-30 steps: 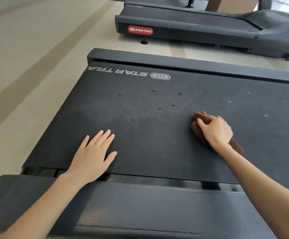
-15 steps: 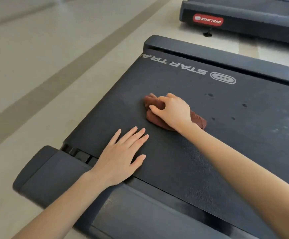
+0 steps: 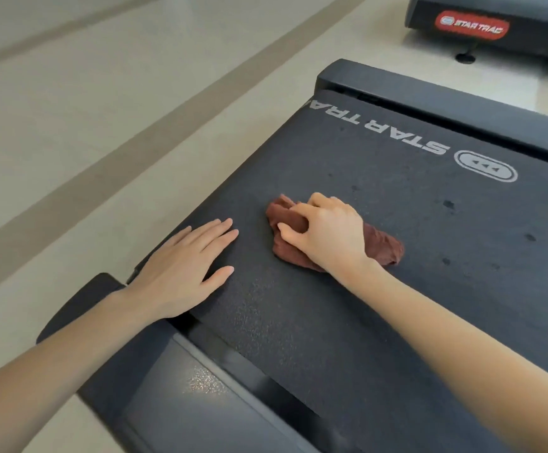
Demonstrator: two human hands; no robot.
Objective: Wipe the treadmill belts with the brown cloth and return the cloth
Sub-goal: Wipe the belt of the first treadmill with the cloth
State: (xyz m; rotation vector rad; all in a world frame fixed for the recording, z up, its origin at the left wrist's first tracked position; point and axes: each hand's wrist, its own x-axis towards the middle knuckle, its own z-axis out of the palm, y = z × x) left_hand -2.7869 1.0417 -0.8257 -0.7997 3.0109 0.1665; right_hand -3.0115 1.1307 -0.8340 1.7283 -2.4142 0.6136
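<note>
On the near treadmill belt (image 3: 299, 308), close to its left edge, the brown cloth (image 3: 384, 247) lies bunched under the right hand (image 3: 328, 235), whose fingers (image 3: 300, 211) curl round its front folds and press it down. The left hand (image 3: 184, 269) rests flat on the belt just beside it, fingers straight, holding nothing. Soft, light and limp, the cloth probably handles best gathered in a wad at its middle, since loose ends would drag. Dark spots (image 3: 449, 204) show on the belt further right.

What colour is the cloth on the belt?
Brown, a reddish brown cloth, seen in the head view.
</note>
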